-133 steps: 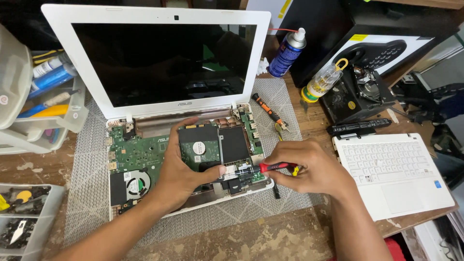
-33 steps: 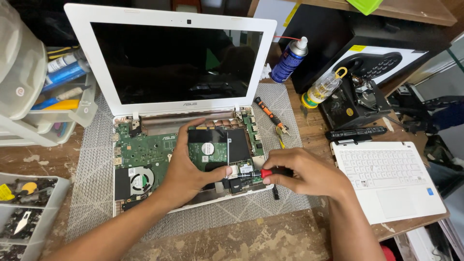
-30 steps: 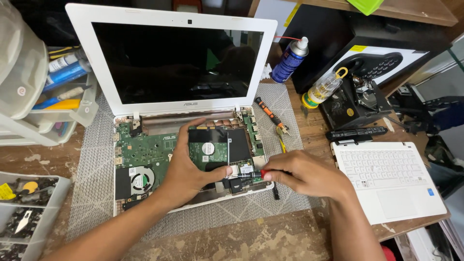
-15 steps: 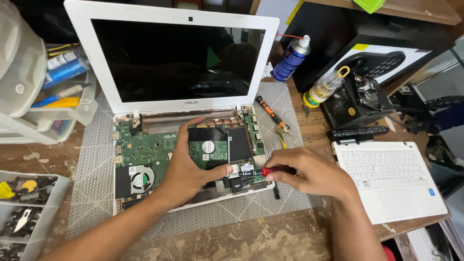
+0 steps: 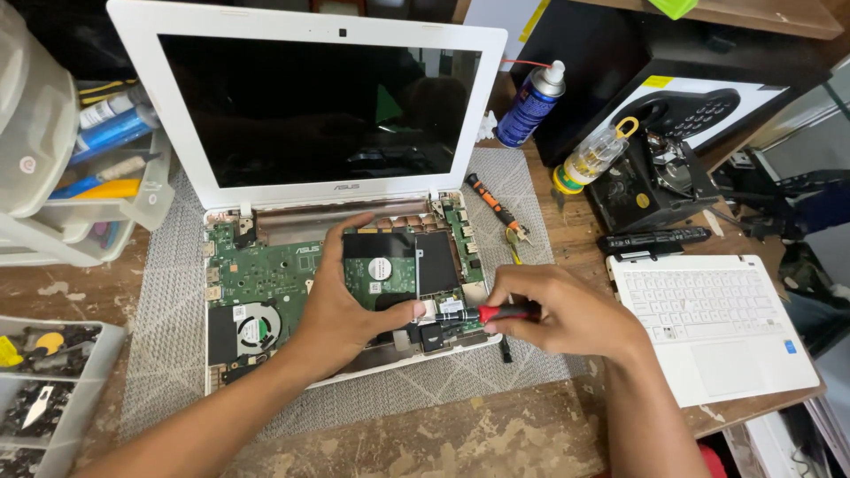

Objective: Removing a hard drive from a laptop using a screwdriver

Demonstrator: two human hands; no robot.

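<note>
Nearest, at the bench's front edge: bare scarred wood, both forearms crossing it. At the front left corner, a grey plastic parts tray (image 5: 84,354) with small tools in its compartments.

Just beyond, the left hand (image 5: 341,310) spread flat over the opened white laptop base (image 5: 292,381), fingers hooked round the near corner of the rectangular hard drive with green circuit board (image 5: 376,274), thumb pressed beside its right edge. Right hand (image 5: 567,314) clenched round a small red-handled screwdriver (image 5: 496,312), tip lying on the small board just right of the drive.

Judging by the exposed green motherboard (image 5: 266,274) and black round fan (image 5: 252,329), top cover already off; white keyboard panel (image 5: 713,332) set aside near the right edge. Drive still seated in its bay, so removal apparently unfinished; whether screws remain, impossible to tell.

All resting on a grey mesh mat (image 5: 159,301). Farther back, an orange-and-black screwdriver (image 5: 491,204) on the mat, a small clear bottle with yellow cap (image 5: 589,159), a blue spray can (image 5: 529,106), and the raised dark screen in its white frame (image 5: 310,111). At the left edge, translucent storage drawers (image 5: 53,150).
</note>
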